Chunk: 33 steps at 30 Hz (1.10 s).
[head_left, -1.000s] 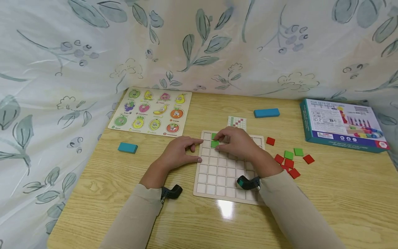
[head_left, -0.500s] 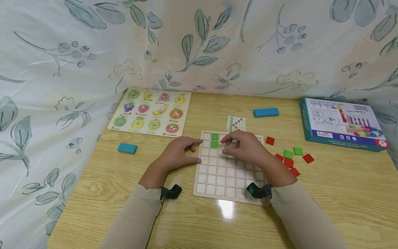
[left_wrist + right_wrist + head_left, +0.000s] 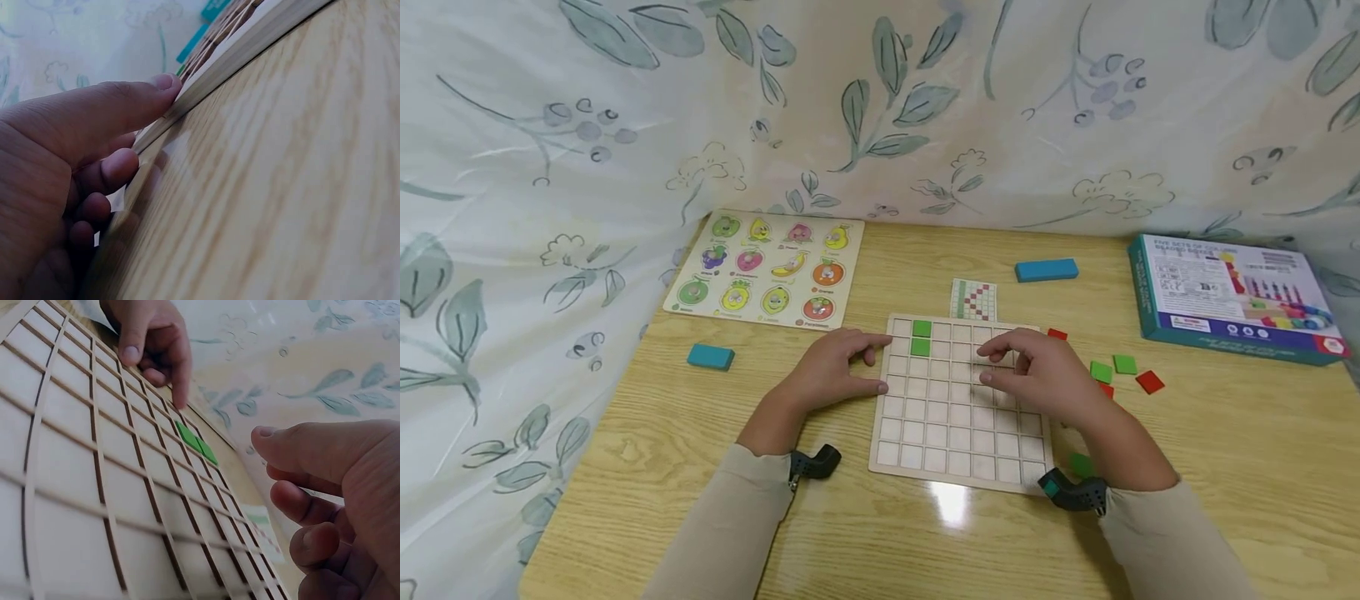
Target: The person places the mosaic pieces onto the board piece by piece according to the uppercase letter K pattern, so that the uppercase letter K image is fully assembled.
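Observation:
A wooden grid board (image 3: 936,437) lies on the table, with two green square tiles (image 3: 921,328) set one below the other in its second column. My left hand (image 3: 829,371) touches the board's left edge with thumb and index fingertip; in the left wrist view its thumb (image 3: 140,100) lies against the board's side. Over the right part of the grid hovers my right hand (image 3: 1037,375), fingers loosely bent and nothing between them. The right wrist view also shows this hand (image 3: 337,500) apart from the board. A small printed pattern card (image 3: 973,300) lies at the board's back edge.
Right of the board lie loose green tiles (image 3: 1125,364) and red tiles (image 3: 1150,382), some hidden by my right arm. A boxed set (image 3: 1236,300) stands back right. Blue blocks (image 3: 1047,271) and a fruit puzzle board (image 3: 767,271) lie behind and to the left.
My right hand has drawn away from the green tiles and moved rightward across the grid, uncovering both tiles. My left hand has stayed at the board's left edge.

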Motion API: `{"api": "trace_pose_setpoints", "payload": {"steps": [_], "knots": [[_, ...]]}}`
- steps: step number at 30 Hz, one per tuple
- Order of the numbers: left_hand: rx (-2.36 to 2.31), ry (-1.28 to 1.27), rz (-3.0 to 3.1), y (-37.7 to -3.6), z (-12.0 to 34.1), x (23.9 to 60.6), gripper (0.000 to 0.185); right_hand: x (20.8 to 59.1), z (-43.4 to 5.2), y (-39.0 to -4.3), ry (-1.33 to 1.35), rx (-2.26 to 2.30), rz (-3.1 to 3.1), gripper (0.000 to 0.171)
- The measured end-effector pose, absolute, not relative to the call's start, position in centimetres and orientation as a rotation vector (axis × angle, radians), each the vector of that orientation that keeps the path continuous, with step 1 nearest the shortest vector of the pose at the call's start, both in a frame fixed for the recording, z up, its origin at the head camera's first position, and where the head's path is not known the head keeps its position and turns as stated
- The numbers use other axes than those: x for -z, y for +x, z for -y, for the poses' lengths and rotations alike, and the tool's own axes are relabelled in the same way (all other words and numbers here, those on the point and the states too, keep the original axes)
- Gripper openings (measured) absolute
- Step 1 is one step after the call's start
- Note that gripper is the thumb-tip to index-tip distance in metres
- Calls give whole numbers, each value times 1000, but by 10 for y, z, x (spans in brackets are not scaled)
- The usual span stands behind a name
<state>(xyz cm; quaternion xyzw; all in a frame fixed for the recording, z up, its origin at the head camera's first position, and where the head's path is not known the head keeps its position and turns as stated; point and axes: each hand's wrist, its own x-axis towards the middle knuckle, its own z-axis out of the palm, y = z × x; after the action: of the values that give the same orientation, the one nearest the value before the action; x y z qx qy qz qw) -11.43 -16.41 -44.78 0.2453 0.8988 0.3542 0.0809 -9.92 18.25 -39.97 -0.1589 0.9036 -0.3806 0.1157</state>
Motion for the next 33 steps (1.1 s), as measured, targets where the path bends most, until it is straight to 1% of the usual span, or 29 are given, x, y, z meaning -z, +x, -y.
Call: {"api": "trace_pose_setpoints", "payload": {"steps": [8,13,21,29,33], "knots": [[-1049,701,-2688,-114,162,445,66,402,-215,-83,-333,1170,-2677,32],[-1049,699,-2684,-114,161,445,66,406,-230,-70,-247,1129,-2727,34],[-1047,692,-2688,-113,161,444,66,408,-257,-47,-158,1107,-2809,32],[-1065,695,-2681,-112,161,443,67,414,-284,-19,-6,1040,-2824,36],[-1077,688,-2677,-112,161,445,67,417,-294,-6,6,1031,-2841,36]]}}
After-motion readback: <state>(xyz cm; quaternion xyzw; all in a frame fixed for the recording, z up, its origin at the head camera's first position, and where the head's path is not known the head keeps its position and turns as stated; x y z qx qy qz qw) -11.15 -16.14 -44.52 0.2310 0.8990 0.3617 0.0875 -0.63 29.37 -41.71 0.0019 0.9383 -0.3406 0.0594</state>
